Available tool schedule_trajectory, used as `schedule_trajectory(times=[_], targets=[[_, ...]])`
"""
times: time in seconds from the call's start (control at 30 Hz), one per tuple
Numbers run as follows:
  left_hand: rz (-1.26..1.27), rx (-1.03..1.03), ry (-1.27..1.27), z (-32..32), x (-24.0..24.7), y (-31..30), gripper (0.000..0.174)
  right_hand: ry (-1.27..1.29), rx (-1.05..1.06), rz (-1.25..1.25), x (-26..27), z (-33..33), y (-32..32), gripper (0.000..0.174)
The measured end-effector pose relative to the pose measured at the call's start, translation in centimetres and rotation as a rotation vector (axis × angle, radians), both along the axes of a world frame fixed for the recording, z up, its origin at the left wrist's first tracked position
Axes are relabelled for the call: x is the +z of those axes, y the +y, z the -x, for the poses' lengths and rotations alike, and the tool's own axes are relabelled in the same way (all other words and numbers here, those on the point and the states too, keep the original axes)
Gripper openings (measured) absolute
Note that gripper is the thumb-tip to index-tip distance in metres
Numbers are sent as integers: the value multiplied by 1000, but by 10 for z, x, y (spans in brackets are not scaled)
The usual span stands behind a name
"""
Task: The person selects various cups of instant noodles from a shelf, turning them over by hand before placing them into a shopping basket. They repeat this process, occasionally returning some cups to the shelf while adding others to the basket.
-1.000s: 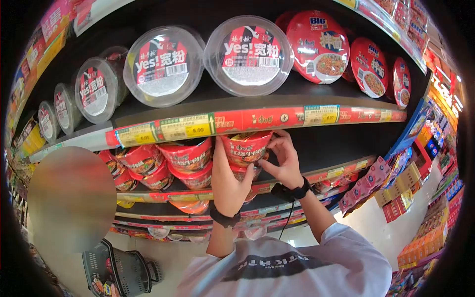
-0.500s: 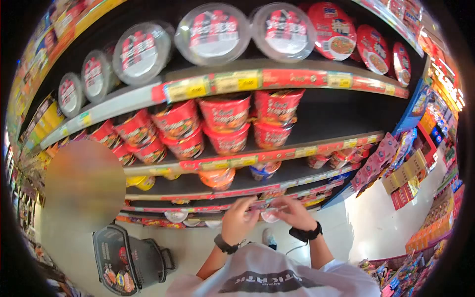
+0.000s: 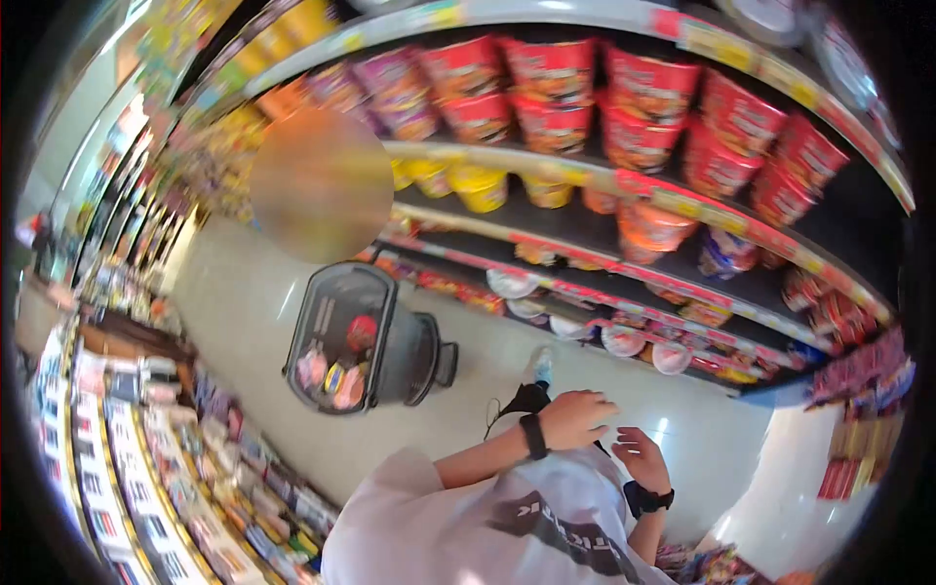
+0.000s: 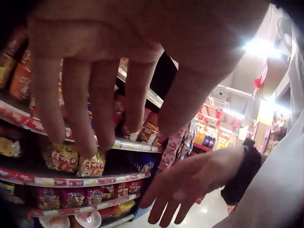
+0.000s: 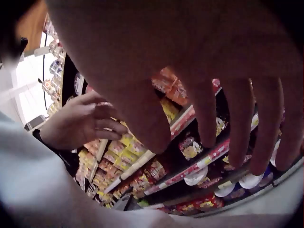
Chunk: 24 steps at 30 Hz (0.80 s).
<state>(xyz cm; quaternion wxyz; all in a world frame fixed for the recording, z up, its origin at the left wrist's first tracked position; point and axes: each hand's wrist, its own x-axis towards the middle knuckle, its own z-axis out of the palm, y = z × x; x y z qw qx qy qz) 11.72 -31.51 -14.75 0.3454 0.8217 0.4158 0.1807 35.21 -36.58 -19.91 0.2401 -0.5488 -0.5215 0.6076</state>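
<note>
In the head view both hands hang in front of the white shirt, over the floor and away from the shelves. The left hand (image 3: pixel 577 419) has its fingers extended and holds nothing; the left wrist view shows its fingers (image 4: pixel 99 104) spread loosely. Close beside it, apart, is the right hand (image 3: pixel 642 460), its fingers relaxed and bare. Stacked red noodle cups (image 3: pixel 643 107) stand on the upper shelf. A grey basket (image 3: pixel 390 341) on the floor, left of the hands, holds several packaged items, among them a red one (image 3: pixel 361 332).
Shelves with yellow cups (image 3: pixel 478 185) and an orange cup (image 3: pixel 651 230) curve across the top and right. Another display of goods (image 3: pixel 195 458) runs along the lower left. Pale floor (image 3: pixel 234 292) lies around the basket. A blurred round patch covers part of the head view.
Both hands have let go of the red cup they held at the shelf and come down towards the body. The head view has turned left, bringing the basket nearer the middle.
</note>
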Motion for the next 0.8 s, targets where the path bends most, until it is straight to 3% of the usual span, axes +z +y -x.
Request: schedule_trajectory(times=[0.17,0.27,0.4,0.53,0.6,0.67,0.7,0.73,0.8], targets=[[11,159,-22,62,7,-13,33,-316,234,-10,-11,32,20,44],[-20,330,5,126,-7,-18,33,-310,366,-73,-7,80,54,45],[-33,565,-46,231,-12,-28,33,-344,533,-193,14,183,104,43],[51,830,-208,356,-24,-39,34,-196,674,-230,16,312,133,38],[265,977,-411,427,-64,-39,33,-92,731,-185,10,383,137,37],[94,1116,-130,489,-80,-41,29,-19,763,-117,-1,455,129,36],[77,1144,-293,528,-135,-42,29,-1,835,-140,-6,489,123,36],[233,1284,-405,549,-131,-37,29,23,906,-168,-13,524,118,36],[244,1279,-258,613,-210,-39,30,34,1029,-381,-36,585,104,33]])
